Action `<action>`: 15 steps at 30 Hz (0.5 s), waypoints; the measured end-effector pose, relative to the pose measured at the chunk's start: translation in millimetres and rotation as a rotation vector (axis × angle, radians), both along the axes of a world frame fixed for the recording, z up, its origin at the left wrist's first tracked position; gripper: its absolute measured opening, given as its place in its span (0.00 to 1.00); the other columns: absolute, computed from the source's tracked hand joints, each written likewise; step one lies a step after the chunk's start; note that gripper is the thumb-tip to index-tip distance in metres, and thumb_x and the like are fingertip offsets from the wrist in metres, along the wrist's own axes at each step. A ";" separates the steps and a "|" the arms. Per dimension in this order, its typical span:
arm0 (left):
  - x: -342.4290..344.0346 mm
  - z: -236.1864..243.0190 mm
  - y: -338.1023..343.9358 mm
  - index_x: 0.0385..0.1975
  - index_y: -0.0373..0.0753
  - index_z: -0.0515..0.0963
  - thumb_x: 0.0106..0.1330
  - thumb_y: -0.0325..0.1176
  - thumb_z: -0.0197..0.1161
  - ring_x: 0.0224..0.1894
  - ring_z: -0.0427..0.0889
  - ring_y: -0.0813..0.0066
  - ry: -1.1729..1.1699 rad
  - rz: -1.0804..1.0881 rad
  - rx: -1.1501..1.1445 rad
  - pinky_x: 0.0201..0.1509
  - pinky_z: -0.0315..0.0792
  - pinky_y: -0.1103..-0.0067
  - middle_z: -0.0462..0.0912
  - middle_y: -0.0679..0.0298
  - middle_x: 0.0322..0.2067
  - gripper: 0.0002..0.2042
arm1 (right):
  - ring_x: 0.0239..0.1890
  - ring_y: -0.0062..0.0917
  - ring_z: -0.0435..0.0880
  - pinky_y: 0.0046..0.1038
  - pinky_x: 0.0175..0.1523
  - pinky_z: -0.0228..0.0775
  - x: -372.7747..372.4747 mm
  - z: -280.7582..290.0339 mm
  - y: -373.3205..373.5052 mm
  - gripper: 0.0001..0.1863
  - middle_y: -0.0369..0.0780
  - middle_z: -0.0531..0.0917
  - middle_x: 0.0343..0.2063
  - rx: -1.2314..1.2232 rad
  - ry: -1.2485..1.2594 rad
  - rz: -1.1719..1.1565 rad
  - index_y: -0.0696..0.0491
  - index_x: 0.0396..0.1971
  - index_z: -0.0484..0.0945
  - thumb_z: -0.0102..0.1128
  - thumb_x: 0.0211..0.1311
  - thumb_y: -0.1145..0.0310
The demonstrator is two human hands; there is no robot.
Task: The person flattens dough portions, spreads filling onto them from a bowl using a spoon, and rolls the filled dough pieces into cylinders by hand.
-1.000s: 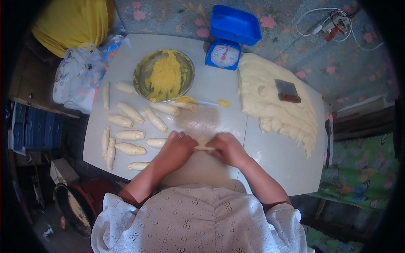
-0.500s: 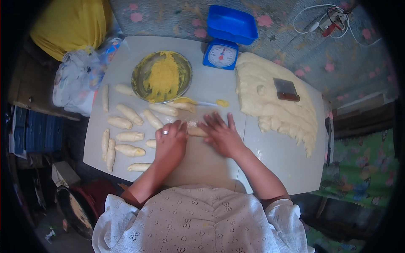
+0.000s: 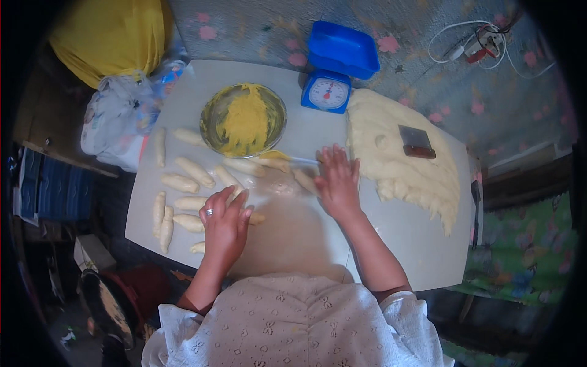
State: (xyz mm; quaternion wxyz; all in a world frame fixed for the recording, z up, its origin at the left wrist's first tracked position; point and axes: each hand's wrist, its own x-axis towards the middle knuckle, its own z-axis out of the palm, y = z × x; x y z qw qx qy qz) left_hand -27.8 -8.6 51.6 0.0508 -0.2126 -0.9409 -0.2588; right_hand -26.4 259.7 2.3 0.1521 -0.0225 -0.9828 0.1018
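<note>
My left hand (image 3: 225, 221) hovers over or rests on the shaped dough rolls left of centre, fingers bent and apart; I cannot tell whether it touches them. A roll end (image 3: 257, 218) peeks out beside its thumb. Farther right, my right hand (image 3: 338, 183) lies with fingers stretched out, beside a dough roll (image 3: 304, 181) that slants on the table. Several other pale rolls (image 3: 195, 171) are spread over the table's left part. Behind them stands a metal bowl (image 3: 208, 122) with yellow filling (image 3: 246, 119). A spoon with yellow filling (image 3: 275, 156) lies in front of the bowl, its handle reaching my right fingers.
A large slab of dough (image 3: 397, 177) covers the table's right side, with a dough scraper (image 3: 417, 142) on it. At the back stands a blue kitchen scale (image 3: 327, 92) with a blue tray (image 3: 343, 50). Plastic bags (image 3: 116, 122) crowd the left edge.
My hands have moved apart: the left toward me and to the left, the right away and to the right. The roll between them now shows, slanted. The whole view has shifted slightly.
</note>
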 end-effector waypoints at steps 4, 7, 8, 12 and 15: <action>0.7 -2.0 -4.6 0.49 0.39 0.76 0.61 0.34 0.61 0.57 0.65 0.54 0.013 0.007 0.051 0.59 0.55 0.63 0.70 0.55 0.54 0.17 | 0.57 0.39 0.69 0.41 0.62 0.52 13.7 11.4 1.5 0.28 0.45 0.71 0.55 -0.203 -0.072 0.127 0.49 0.57 0.71 0.59 0.58 0.54; 0.1 -3.7 -0.1 0.50 0.39 0.76 0.59 0.32 0.63 0.58 0.65 0.54 -0.023 -0.052 0.082 0.59 0.56 0.62 0.69 0.54 0.55 0.18 | 0.48 0.34 0.71 0.35 0.52 0.58 17.7 7.7 -5.1 0.22 0.41 0.76 0.42 -0.220 -0.169 0.150 0.51 0.49 0.75 0.64 0.54 0.59; -0.5 -4.5 2.0 0.50 0.39 0.75 0.57 0.31 0.64 0.58 0.65 0.54 -0.036 -0.090 0.078 0.59 0.56 0.62 0.69 0.54 0.55 0.19 | 0.48 0.34 0.71 0.35 0.52 0.58 14.9 3.3 -4.0 0.22 0.41 0.76 0.42 -0.218 -0.164 0.150 0.51 0.49 0.75 0.64 0.54 0.59; -1.8 -6.9 10.1 0.54 0.39 0.72 0.56 0.31 0.65 0.58 0.65 0.53 -0.054 -0.191 0.112 0.59 0.57 0.62 0.67 0.53 0.56 0.24 | 0.39 0.34 0.76 0.31 0.48 0.64 10.6 9.7 -10.0 0.18 0.42 0.78 0.39 -0.646 -0.198 0.048 0.54 0.46 0.74 0.61 0.59 0.61; -6.5 -2.5 22.3 0.61 0.38 0.65 0.56 0.33 0.67 0.59 0.66 0.49 -0.156 -0.301 0.331 0.60 0.63 0.64 0.64 0.50 0.58 0.31 | 0.33 0.28 0.78 0.27 0.43 0.68 15.8 14.4 -19.6 0.18 0.40 0.79 0.37 -1.262 -0.376 0.048 0.56 0.47 0.72 0.59 0.63 0.62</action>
